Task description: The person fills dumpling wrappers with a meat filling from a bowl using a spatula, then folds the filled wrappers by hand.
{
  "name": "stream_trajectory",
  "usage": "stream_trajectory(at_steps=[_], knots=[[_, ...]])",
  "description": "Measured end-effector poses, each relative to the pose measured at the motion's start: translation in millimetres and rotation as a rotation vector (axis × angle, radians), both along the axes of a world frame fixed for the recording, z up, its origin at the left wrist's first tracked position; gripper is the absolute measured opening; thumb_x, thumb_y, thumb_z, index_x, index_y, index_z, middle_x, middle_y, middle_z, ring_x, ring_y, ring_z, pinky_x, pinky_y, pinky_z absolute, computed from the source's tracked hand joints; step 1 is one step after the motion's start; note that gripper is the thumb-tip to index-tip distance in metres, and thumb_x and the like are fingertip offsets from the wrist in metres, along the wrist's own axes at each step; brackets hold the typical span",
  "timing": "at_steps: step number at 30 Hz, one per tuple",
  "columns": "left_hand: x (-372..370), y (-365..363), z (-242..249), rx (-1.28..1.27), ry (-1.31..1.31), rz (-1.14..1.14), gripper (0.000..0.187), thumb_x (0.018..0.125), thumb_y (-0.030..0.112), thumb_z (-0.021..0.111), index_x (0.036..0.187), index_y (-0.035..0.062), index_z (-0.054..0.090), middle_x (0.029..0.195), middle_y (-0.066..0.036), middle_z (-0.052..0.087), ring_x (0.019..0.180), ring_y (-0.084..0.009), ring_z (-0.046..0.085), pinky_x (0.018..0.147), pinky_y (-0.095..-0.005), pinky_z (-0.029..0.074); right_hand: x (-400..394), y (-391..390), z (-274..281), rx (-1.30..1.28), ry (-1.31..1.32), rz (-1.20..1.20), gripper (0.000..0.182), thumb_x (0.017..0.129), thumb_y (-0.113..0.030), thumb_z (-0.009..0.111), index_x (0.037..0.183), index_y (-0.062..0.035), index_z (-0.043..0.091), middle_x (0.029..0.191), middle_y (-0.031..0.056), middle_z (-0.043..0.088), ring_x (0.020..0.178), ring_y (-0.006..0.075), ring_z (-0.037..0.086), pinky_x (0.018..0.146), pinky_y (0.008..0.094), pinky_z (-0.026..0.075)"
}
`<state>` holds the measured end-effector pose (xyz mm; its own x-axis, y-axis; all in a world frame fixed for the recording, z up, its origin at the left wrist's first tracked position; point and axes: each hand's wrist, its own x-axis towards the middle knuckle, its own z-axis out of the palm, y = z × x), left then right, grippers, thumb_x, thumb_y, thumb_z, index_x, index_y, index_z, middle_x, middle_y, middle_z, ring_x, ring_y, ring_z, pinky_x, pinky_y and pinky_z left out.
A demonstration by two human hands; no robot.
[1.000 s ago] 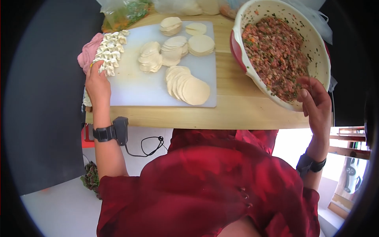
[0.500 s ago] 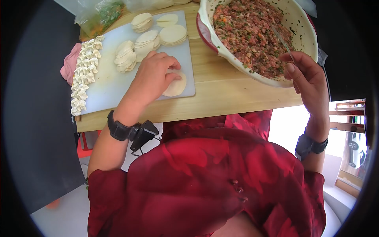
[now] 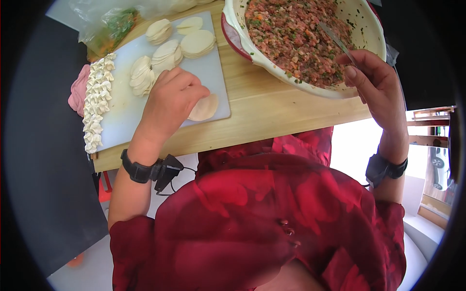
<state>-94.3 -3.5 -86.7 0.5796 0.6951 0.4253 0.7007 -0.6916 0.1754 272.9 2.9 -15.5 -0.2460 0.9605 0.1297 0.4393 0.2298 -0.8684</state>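
Observation:
My left hand [image 3: 174, 99] is closed, thumb and forefinger pinched at the edge of a single round dumpling wrapper [image 3: 205, 107] near the front right corner of the white cutting board [image 3: 116, 123]. Beyond its knuckles are fanned stacks of dumpling wrappers [image 3: 166, 55]. In my right hand [image 3: 376, 82] is a thin, flat metal utensil [image 3: 335, 38], gripped between thumb and fingers. Its far end rests in the minced meat filling [image 3: 293, 39], inside a large cream bowl [image 3: 291, 81]; the filling has green and orange bits.
Folded dumplings [image 3: 98, 92] line the board's left edge, beside a pink cloth [image 3: 77, 89]. A clear plastic bag with greens [image 3: 119, 26] lies at the back left. The wooden table's [image 3: 262, 109] front edge runs close to my body.
My left thumb and forefinger have come together at the wrapper's edge. The right hand keeps the utensil in the filling. The whole view has shifted slightly.

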Motion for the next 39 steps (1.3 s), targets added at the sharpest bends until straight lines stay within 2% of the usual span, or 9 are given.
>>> stream_trajectory(at_steps=[3,7,9,13,15,18,21,24,39], knots=[[0,-6,2,0.144,-0.014,-0.036,0.014,0.066,0.002,0.068,0.077,0.0087,0.066,0.083,-0.002,0.062,0.086,-0.0218,0.059,0.073,-0.034,0.046,0,1,1,-0.001,-0.053,0.022,0.024,0.093,-0.02,0.064,0.104,0.0008,0.064,0.092,-0.0003,0.067,0.084,0.0041,0.055,0.074,0.0204,0.044],[-9,-16,-2,0.129,-0.057,-0.066,0.017,0.064,0.0,0.068,0.079,0.0074,0.064,0.087,-0.003,0.064,0.089,-0.0223,0.061,0.074,-0.0342,0.045,-1,0,0,0.004,-0.055,0.017,0.023,0.093,-0.02,0.064,0.104,0.0002,0.064,0.091,-0.0006,0.067,0.083,0.0041,0.055,0.074,0.0204,0.043],[-12,-24,-6,0.045,-0.089,-0.1,0.02,0.067,-0.001,0.069,0.085,0.0053,0.064,0.086,-0.005,0.066,0.086,-0.0269,0.062,0.077,-0.0345,0.044,-2,0,0,0.01,-0.05,0.016,0.023,0.093,-0.02,0.064,0.104,0.0001,0.064,0.091,-0.0006,0.067,0.083,0.0041,0.055,0.074,0.0203,0.043],[-10,-32,-5,0.015,-0.061,-0.066,0.023,0.069,-0.001,0.07,0.091,0.0044,0.064,0.092,-0.007,0.066,0.091,-0.0291,0.061,0.081,-0.0356,0.045,-7,-5,0,-0.009,-0.014,0.04,0.024,0.092,-0.019,0.065,0.106,0.0003,0.063,0.094,0.0006,0.067,0.086,0.0046,0.056,0.077,0.0197,0.044],[-5,-31,-7,-0.056,-0.15,0.129,0.024,0.071,0.0,0.071,0.093,0.0041,0.064,0.1,-0.008,0.065,0.098,-0.0304,0.058,0.085,-0.0377,0.045,-9,-3,-1,-0.009,0.013,0.048,0.024,0.092,-0.018,0.065,0.106,0.0004,0.063,0.095,0.0011,0.068,0.087,0.0049,0.057,0.078,0.0195,0.044],[-4,-22,-11,-0.06,-0.151,0.214,0.027,0.07,0.004,0.075,0.095,0.0052,0.065,0.107,-0.008,0.063,0.104,-0.0307,0.056,0.088,-0.039,0.045,-10,-3,-1,-0.009,-0.02,0.064,0.024,0.091,-0.017,0.066,0.107,0.001,0.063,0.097,0.0019,0.068,0.09,0.0055,0.058,0.08,0.0201,0.045],[-4,-19,-4,-0.122,-0.177,0.092,0.032,0.065,0.011,0.079,0.094,0.0086,0.067,0.102,-0.005,0.063,0.101,-0.0267,0.056,0.087,-0.038,0.044,-15,-6,2,0.007,-0.062,0.026,0.024,0.092,-0.017,0.065,0.108,0.0011,0.062,0.098,0.002,0.068,0.09,0.0058,0.058,0.08,0.0208,0.046],[-9,-26,-3,-0.118,-0.074,0.007,0.031,0.065,0.009,0.079,0.094,0.0079,0.066,0.103,-0.006,0.063,0.102,-0.0268,0.056,0.086,-0.0373,0.044,-10,-8,-3,-0.013,0.022,0.037,0.025,0.092,-0.017,0.065,0.109,0.0012,0.062,0.099,0.002,0.067,0.091,0.0061,0.058,0.08,0.0213,0.046],[-4,-30,-7,-0.053,-0.027,0.012,0.016,0.068,0.004,0.074,0.081,0.0085,0.066,0.088,-0.001,0.063,0.089,-0.0214,0.059,0.077,-0.0344,0.043,-13,-12,-6,-0.05,0.09,0.099,0.024,0.092,-0.016,0.066,0.107,0.0017,0.062,0.097,0.0023,0.067,0.084,0.0064,0.057,0.076,0.0208,0.046]])
